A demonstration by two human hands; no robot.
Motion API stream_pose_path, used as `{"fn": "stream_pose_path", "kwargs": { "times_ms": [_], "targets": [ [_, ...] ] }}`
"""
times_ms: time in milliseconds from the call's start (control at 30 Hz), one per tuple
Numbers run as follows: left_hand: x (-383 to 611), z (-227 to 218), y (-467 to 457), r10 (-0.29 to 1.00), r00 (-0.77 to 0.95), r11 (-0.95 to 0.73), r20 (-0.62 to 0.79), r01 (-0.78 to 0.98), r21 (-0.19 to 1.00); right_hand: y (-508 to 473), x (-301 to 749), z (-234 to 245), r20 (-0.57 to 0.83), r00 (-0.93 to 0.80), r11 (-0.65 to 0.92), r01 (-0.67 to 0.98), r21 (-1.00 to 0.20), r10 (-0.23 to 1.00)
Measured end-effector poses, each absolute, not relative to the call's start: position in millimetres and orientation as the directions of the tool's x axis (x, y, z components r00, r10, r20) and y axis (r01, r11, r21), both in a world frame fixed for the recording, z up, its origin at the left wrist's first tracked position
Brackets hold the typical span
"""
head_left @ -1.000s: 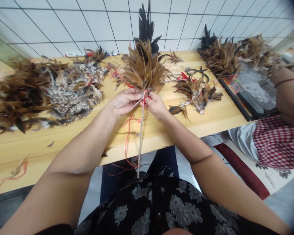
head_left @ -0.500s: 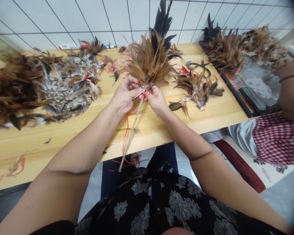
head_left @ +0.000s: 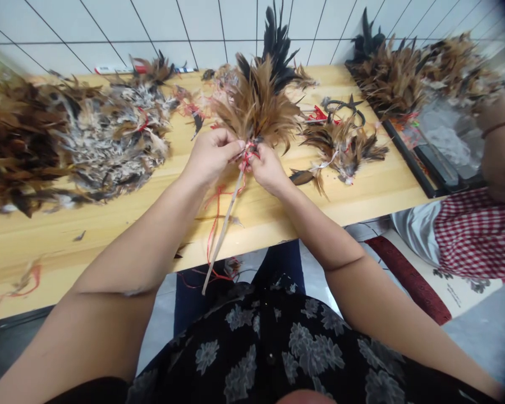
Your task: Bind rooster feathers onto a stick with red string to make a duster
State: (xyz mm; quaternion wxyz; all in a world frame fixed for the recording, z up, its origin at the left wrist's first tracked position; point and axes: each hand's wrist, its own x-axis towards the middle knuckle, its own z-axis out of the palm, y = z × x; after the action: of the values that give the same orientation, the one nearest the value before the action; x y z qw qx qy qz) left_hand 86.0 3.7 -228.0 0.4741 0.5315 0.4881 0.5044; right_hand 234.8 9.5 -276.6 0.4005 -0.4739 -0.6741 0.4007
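Note:
Between my hands is a feather duster (head_left: 258, 109), its brown feathers fanned away from me with black ones at the tip. Red string (head_left: 248, 148) wraps the feather base, and a thin stick (head_left: 224, 235) slants down from there past the table edge. My left hand (head_left: 216, 154) is closed, thumb and forefinger pinching at the left of the wrapped base. On the other side my right hand (head_left: 268, 167) grips the base and top of the stick with curled fingers. The exact strand or quill under my left fingertips is too small to make out.
Loose brown and grey feathers (head_left: 113, 140) are heaped at left. Scissors (head_left: 348, 112) and a small feather bundle (head_left: 347, 148) lie right of the duster. Farther right, a black tray (head_left: 408, 160) holds feathers and plastic, near another person's arm (head_left: 503, 151). A marker (head_left: 118, 70) lies by the wall.
My left thumb has shifted up along the wrapped base and its fingers are more tightly bunched. A pale quill under that thumb no longer shows. The view has tilted slightly.

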Motion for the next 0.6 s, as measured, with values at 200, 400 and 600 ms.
{"fn": "stream_pose_path", "kwargs": {
  "times_ms": [200,400,600],
  "targets": [
    [85.3,-219.8,1.7,0.998,0.060,0.030,-0.030,-0.003,1.000,9.5,231.4,-276.8,0.116,-0.220,0.174,0.266,-0.948,0.969],
    [91.9,-222.6,-0.6,0.998,0.035,0.046,-0.046,-0.006,0.999,7.5,231.8,-271.2,0.048,-0.241,0.103,0.221,-0.970,0.969],
    [86.9,-226.3,0.5,0.997,0.061,0.046,-0.051,0.077,0.996,2.1,230.9,-271.0,-0.012,-0.313,0.025,0.114,-0.993,0.950]
  ]
}}
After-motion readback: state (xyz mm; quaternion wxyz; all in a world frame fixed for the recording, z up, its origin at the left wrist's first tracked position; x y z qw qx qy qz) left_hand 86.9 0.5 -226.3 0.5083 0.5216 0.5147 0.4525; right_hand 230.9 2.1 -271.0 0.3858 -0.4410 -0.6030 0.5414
